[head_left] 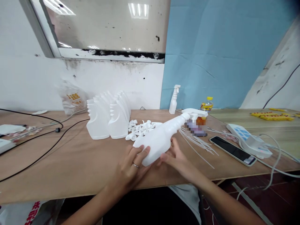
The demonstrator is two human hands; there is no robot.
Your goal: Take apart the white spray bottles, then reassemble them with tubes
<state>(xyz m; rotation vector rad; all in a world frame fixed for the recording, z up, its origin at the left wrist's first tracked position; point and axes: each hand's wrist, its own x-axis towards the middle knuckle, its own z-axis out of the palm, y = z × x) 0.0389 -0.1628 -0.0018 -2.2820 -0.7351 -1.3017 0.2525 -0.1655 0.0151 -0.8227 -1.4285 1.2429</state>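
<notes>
A white spray bottle (159, 140) with its trigger head fitted is tilted over the table's front part, its head pointing up and to the right. My left hand (133, 162) grips the bottle's base from the left, fingers curled over it. On the right side, my right hand (174, 156) has its fingers bent against the lower body of the same bottle. Behind it lies a pile of white trigger heads (142, 128). Two rows of white bottles without heads (118, 123) stand left of the pile. Thin white tubes (199, 142) lie to the right.
Another spray bottle (173, 101) stands at the back, near a yellow-capped drink bottle (207, 104). A phone (232, 150) and a power strip (249, 140) with cables lie right. A plastic bag (73, 100) and black cables are left.
</notes>
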